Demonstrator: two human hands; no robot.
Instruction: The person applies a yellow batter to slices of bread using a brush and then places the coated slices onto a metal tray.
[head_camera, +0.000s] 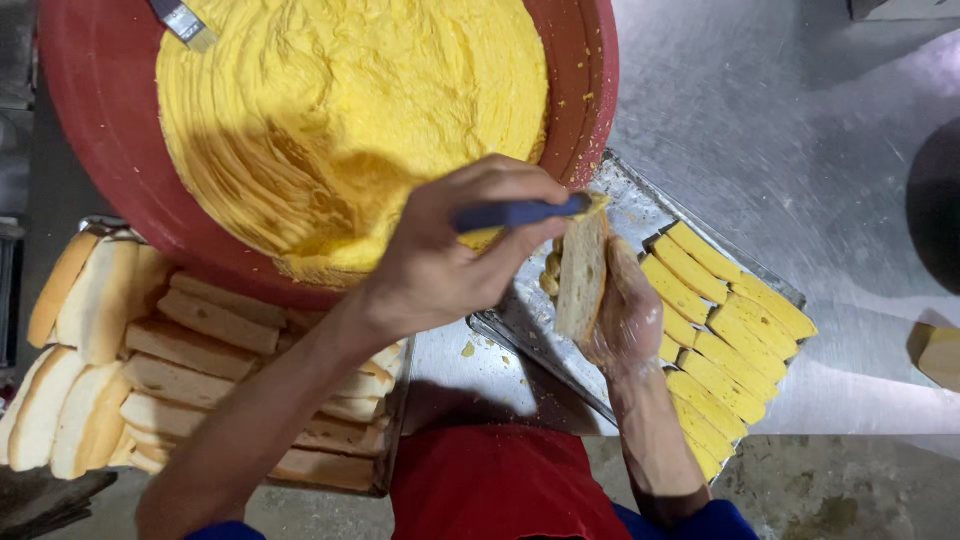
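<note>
**Desk:** What did each hand hold at that moment?

**Photographer:** The left hand (445, 265) was closed around the dark blue handle of a brush (530, 211), its butter-smeared tip resting on the top edge of a bread slice (582, 275). The right hand (625, 320), coated with yellow spread, was wrapped around that slice from behind and held it upright on edge.

**Desk:** And where was the slice?

**Photographer:** Above the bare near end of a metal tray (520, 320), just below the rim of a large red basin (95, 130) filled with yellow butter spread (350, 100). A second brush (185, 22) lay at the basin's upper left edge.

**Desk:** What else sat around it?

**Photographer:** Rows of coated slices (720, 330), yellow side up, filled the tray's right end. On the left, a pile of plain bread slices (170, 370) was stacked in another tray, partly under the left forearm. All of it stood on a steel table (800, 130), with a yellow block (940, 355) at its right edge.
</note>
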